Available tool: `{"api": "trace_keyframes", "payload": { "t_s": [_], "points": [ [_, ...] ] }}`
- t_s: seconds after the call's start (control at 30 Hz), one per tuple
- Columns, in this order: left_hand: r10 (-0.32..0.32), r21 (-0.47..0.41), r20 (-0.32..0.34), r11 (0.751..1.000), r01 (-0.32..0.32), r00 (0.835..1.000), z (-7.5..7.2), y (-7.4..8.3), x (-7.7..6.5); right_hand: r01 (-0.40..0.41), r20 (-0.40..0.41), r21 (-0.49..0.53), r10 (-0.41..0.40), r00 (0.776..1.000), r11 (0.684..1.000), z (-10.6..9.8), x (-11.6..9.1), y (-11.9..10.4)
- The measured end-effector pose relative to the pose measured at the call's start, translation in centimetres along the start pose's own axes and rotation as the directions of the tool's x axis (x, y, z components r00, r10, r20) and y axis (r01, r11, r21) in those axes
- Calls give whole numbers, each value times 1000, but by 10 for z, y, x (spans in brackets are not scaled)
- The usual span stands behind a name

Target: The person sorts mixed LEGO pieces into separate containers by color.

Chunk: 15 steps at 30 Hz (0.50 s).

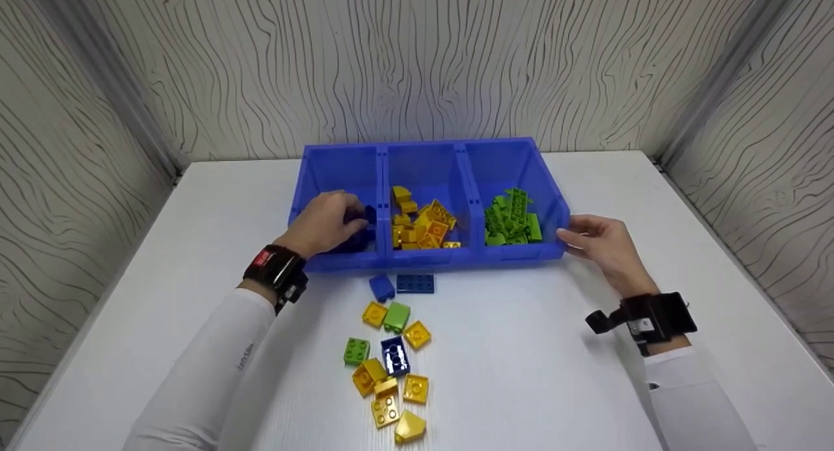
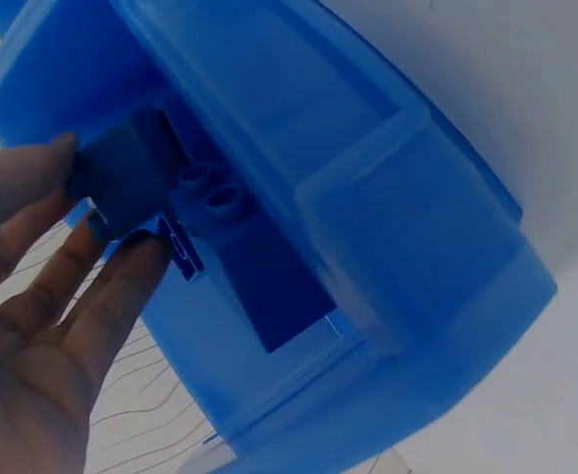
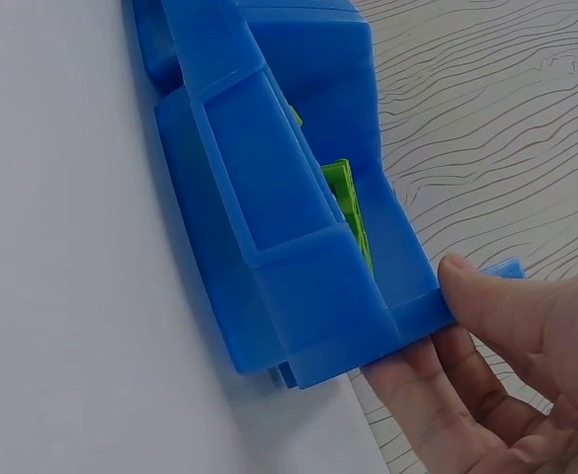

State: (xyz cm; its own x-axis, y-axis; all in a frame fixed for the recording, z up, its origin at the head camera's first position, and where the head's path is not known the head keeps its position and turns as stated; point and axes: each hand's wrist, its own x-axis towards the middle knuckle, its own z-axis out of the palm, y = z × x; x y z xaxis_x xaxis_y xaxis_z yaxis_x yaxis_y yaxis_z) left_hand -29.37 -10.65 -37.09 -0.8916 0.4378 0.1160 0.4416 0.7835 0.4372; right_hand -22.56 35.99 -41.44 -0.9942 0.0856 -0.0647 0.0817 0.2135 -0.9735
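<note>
My left hand (image 1: 326,223) reaches into the left compartment of a blue three-compartment bin (image 1: 423,261). In the left wrist view, its thumb and fingers pinch a dark blue toy brick (image 2: 125,178), next to another blue brick (image 2: 259,267) with studs on top. My right hand (image 1: 603,246) grips the bin's right side wall near the front corner. Its thumb lies on the rim and its fingers curl against the outside, as the right wrist view shows. Yellow bricks (image 1: 433,229) fill part of the middle compartment; green bricks (image 1: 518,210) lie piled in the right one.
In front of the bin lie loose bricks: a blue brick (image 1: 382,287), a flat dark blue brick (image 1: 415,283), a dark blue brick on its side (image 1: 395,356), green bricks (image 1: 397,317) and several yellow ones (image 1: 410,427). Wood-patterned panels (image 1: 417,60) border the white table (image 1: 521,373).
</note>
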Motion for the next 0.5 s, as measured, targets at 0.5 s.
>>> {"api": "trace_keyframes", "payload": {
  "t_s": [0.5],
  "points": [
    [184, 48, 196, 979, -197, 963, -7, 44, -104, -14, 0, -40, 14, 1000, 999, 1, 0, 0]
  ]
}}
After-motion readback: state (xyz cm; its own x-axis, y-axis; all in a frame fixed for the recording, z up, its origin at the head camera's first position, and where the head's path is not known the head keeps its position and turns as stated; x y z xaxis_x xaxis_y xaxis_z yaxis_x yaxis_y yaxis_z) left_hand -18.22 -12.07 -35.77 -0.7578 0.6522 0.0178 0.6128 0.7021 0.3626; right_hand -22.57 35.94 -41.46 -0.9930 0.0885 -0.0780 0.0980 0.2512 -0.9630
